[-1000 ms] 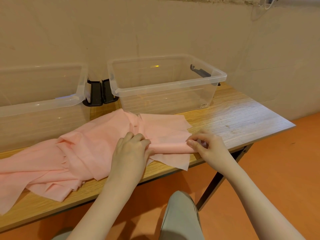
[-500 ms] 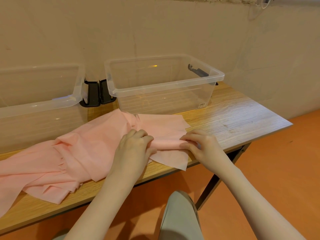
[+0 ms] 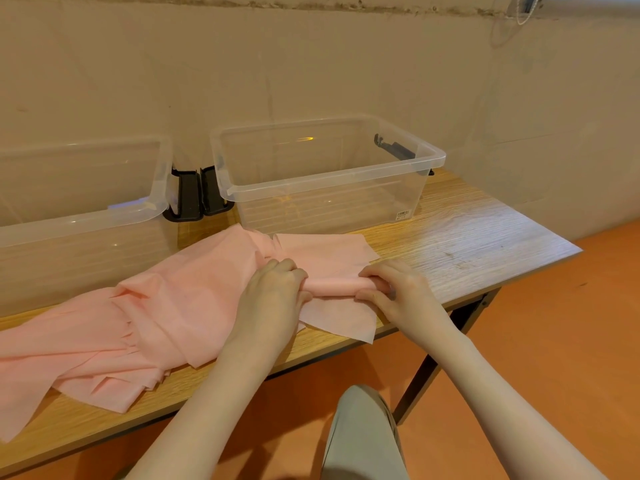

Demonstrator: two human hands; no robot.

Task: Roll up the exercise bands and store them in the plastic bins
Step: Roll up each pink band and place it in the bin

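Left bin (image 3: 83,216): clear plastic, sitting at the back-left of the worktop (image 3: 467,244), partly out of frame; nothing showing inside it.
Latches (image 3: 197,197): black clips hanging between the two bins.
Band pile (image 3: 114,337): pink exercise bands lying in loose, overlapping layers across the left and middle of the worktop, several ends fanning out toward the near edge.
Left hand (image 3: 273,292): fingers curling down over the pink band, pressing and gripping the left end of the forming roll.
Roll (image 3: 329,284): a short tube of pink band taking shape between the two hands, near the worktop's front edge; flat ends of band spreading out behind and in front of it.
Right hand (image 3: 394,292): fingers and thumb curling round the right end of the roll, pinching it.
Right bin (image 3: 329,178): clear plastic, standing just behind the hands; appearing to hold nothing.
Step in hand: judging by the small tube, rolling is only just starting; no band is stored yet.
Next move: likely calling for both hands turning the roll evenly along the band, keeping its edges aligned and the neighbouring layers from getting dragged in.
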